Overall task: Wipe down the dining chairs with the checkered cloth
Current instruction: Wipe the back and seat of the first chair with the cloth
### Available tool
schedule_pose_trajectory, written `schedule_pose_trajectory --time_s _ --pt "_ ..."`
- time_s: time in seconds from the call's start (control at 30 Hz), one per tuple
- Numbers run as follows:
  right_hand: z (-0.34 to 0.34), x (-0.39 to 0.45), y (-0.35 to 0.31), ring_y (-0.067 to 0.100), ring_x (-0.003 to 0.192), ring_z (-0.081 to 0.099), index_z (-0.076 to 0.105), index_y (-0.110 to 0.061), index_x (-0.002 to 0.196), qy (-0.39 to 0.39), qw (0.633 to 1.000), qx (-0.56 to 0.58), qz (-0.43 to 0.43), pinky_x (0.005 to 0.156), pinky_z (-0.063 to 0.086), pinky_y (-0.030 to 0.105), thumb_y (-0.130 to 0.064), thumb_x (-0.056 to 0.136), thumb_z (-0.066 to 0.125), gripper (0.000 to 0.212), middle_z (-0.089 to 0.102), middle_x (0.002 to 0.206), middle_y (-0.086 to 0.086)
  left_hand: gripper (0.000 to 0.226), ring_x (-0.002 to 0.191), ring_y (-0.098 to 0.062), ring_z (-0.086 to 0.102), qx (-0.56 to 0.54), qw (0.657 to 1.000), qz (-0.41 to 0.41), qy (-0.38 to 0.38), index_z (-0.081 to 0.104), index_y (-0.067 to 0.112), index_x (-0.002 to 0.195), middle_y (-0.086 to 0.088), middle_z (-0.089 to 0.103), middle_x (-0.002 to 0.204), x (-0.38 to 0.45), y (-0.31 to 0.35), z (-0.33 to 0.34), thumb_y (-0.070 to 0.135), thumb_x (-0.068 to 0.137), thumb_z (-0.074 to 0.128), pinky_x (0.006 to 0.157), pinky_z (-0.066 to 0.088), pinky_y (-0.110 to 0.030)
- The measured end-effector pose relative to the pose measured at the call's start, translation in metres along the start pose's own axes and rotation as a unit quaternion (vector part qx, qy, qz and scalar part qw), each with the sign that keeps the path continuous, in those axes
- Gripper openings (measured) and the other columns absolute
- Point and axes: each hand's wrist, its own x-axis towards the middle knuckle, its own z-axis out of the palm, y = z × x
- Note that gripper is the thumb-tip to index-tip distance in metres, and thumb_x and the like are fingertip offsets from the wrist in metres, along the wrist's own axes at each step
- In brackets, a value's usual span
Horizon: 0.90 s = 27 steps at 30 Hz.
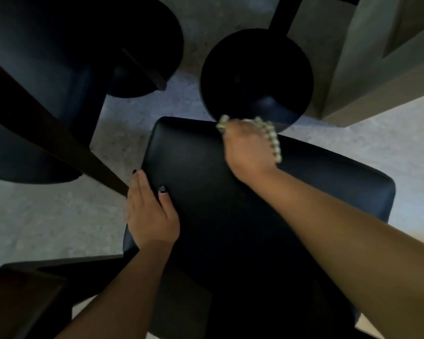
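Right forearm: bare, closest to camera, enters from lower right and crosses diagonally over the seat.
Right hand (249,149): at the far edge of the seat, fingers curled round the cloth, gripping it bunched up.
Checkered cloth (271,135): pale green-and-white checked fabric, crumpled, sticks out above and to the right of the right hand; sits on the seat's far edge, just in front of the round base.
Left hand (149,211): on the seat's left edge, fingers straight and pressed together, laid down along the side; thumb spread onto the top surface; dark nail polish.
Dining chair seat (206,192): dark navy, smooth leather-like square cushion with rounded corners, seen from above, fills the centre of view.
Round black pedestal base (256,77): flat disc on the floor beyond the seat, dark post rises from it toward the top of view.
Second dark chair (34,69): upper left, dark blue padded, mostly in shadow; details hard to make out.
Dark brown wooden leg (59,143): slants from left edge down toward the left hand, its end just beside the fingers.
Floor (59,216): pale grey, speckled.
Grey block (377,57): upper right, boxy, cannot tell what it is.
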Motion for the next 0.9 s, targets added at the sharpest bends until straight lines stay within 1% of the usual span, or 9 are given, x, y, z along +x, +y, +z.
schedule_pose_trajectory --time_s 0.07,0.13,0.27,0.33,0.4,0.5,0.6,0.73,0.9 --pt "0.018 0.026 -0.041 0.03 0.102 0.058 0.059 -0.009 0.114 -0.027 0.997 0.032 -0.064 0.082 0.029 0.033 -0.014 0.093 0.04 0.029 0.064 0.111 0.013 0.063 0.146 -0.028 0.024 0.006 1.0 0.001 0.014 0.02 0.007 0.155 -0.013 0.025 0.16 0.0 -0.001 0.005 0.037 0.099 0.025 0.119 0.022 -0.046" --pt "0.031 0.047 -0.08 0.029 0.114 0.052 0.052 -0.008 0.125 -0.054 0.989 0.041 -0.135 0.09 0.033 0.033 -0.012 0.093 0.039 0.035 0.058 0.124 0.013 0.064 0.147 -0.026 0.024 0.014 1.0 -0.003 0.019 0.019 0.011 0.156 -0.009 0.023 0.161 0.001 -0.005 0.01 0.039 0.099 0.023 0.119 0.022 -0.046" --pt "0.049 0.066 -0.12 0.025 0.12 0.048 0.048 -0.008 0.131 -0.116 0.962 -0.031 -0.244 0.104 0.029 0.032 -0.011 0.092 0.041 0.039 0.055 0.129 0.009 0.065 0.148 -0.022 0.021 0.02 1.0 0.003 0.022 0.015 0.016 0.156 -0.004 0.02 0.162 0.001 -0.011 0.016 0.043 0.097 0.02 0.12 0.019 -0.042" --pt "0.05 0.064 -0.117 0.025 0.125 0.045 0.046 -0.008 0.134 -0.111 0.966 -0.034 -0.233 0.109 0.024 0.032 -0.011 0.092 0.042 0.042 0.052 0.133 0.009 0.066 0.148 -0.021 0.021 0.023 0.999 0.005 0.026 0.014 0.016 0.156 -0.004 0.019 0.162 0.0 -0.012 0.018 0.044 0.097 0.018 0.12 0.018 -0.042" --pt "0.047 0.056 -0.105 0.026 0.136 0.033 0.038 -0.007 0.141 -0.101 0.971 -0.012 -0.216 0.114 0.015 0.032 -0.011 0.093 0.043 0.049 0.042 0.144 0.011 0.066 0.148 -0.021 0.022 0.023 0.999 0.006 0.028 0.015 0.015 0.156 -0.004 0.02 0.162 0.0 -0.012 0.016 0.044 0.097 0.018 0.12 0.02 -0.044" --pt "0.039 0.037 -0.072 0.025 0.143 0.023 0.028 -0.006 0.147 -0.087 0.984 0.02 -0.155 0.116 0.007 0.032 -0.01 0.094 0.041 0.055 0.028 0.154 0.013 0.064 0.146 -0.025 0.026 0.017 0.999 0.013 0.038 0.019 0.013 0.156 -0.007 0.024 0.161 0.0 -0.011 0.015 0.04 0.098 0.023 0.118 0.024 -0.044" --pt "0.029 0.01 -0.03 0.03 0.14 0.031 0.034 0.001 0.143 -0.06 0.993 0.033 -0.093 0.117 0.012 0.036 -0.005 0.092 0.041 0.052 0.035 0.149 0.019 0.062 0.145 -0.029 0.029 0.018 0.999 0.019 0.045 0.021 0.011 0.155 -0.011 0.027 0.159 0.001 -0.012 0.015 0.036 0.098 0.028 0.117 0.024 -0.044" --pt "0.016 -0.032 0.017 0.036 0.129 0.048 0.053 0.009 0.128 0.008 0.998 0.045 -0.039 0.111 0.033 0.046 0.005 0.083 0.055 0.046 0.053 0.134 0.024 0.063 0.145 -0.031 0.027 0.015 0.998 0.028 0.047 0.02 0.008 0.155 -0.015 0.026 0.159 0.001 -0.01 0.015 0.036 0.098 0.026 0.118 0.023 -0.047" --pt "0.002 -0.082 0.075 0.037 0.126 0.05 0.056 0.01 0.125 0.038 0.997 0.022 0.065 0.105 0.04 0.051 0.007 0.081 0.057 0.045 0.054 0.131 0.025 0.064 0.143 -0.034 0.028 0.017 0.997 0.039 0.058 0.02 0.005 0.154 -0.019 0.027 0.157 0.001 -0.014 0.018 0.033 0.097 0.028 0.116 0.022 -0.045"
